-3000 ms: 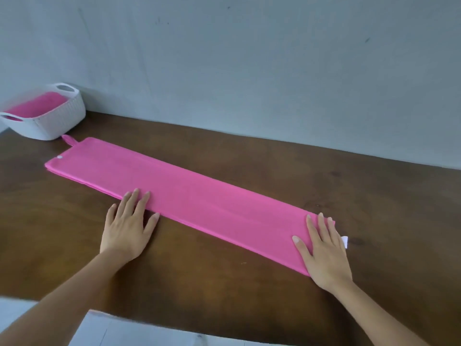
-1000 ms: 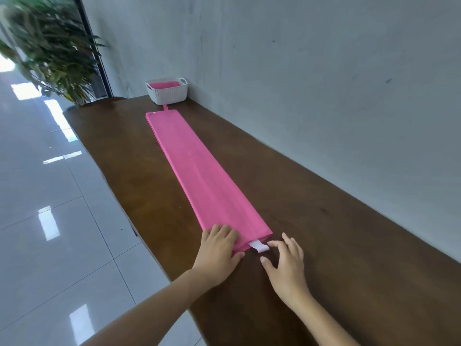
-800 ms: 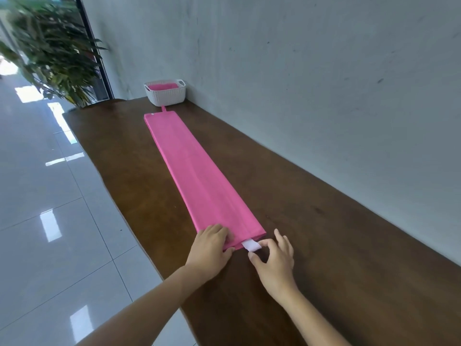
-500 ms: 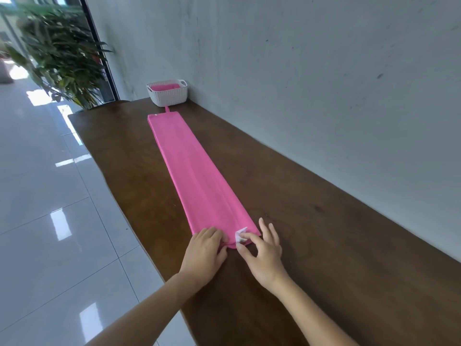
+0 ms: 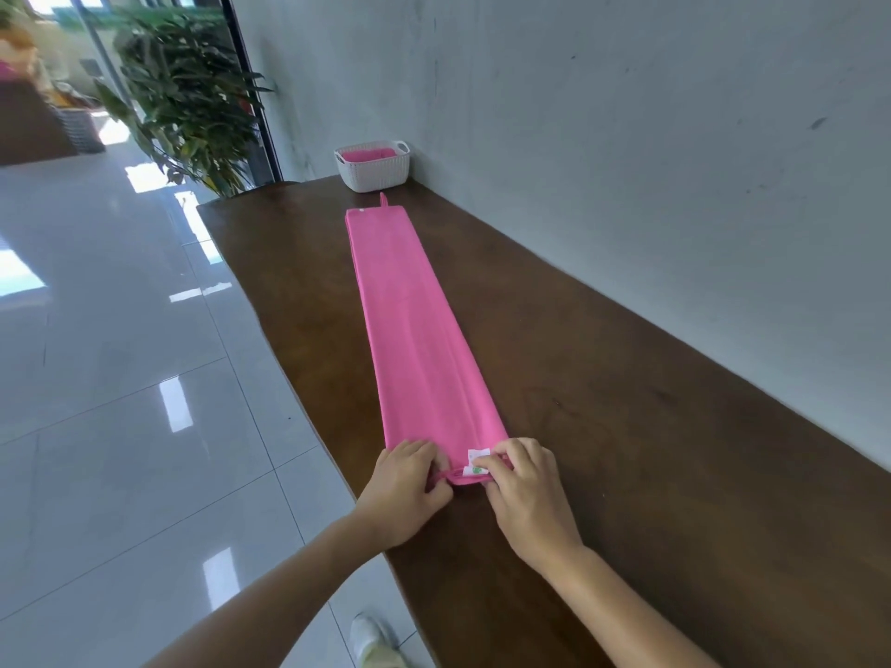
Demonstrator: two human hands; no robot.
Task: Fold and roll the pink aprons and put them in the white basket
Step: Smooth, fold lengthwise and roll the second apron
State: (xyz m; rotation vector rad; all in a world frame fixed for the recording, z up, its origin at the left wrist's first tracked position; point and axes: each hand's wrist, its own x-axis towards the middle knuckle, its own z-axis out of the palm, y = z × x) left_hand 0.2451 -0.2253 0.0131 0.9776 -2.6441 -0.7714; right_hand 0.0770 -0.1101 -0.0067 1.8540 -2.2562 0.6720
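Newly turned over, the end of the pink apron (image 5: 414, 330) is pinched by left hand (image 5: 402, 484) and right hand (image 5: 525, 489) to start rolling.

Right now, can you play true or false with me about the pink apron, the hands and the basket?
1. The left hand and the right hand both grip the near end of the pink apron. True.
2. The white basket is empty. False: something pink lies in it.
3. The apron is rolled into a ball. False: it lies as a long flat strip on the table, and only its near end is starting to curl.
4. The basket stands at the table's far end, by the wall. True.
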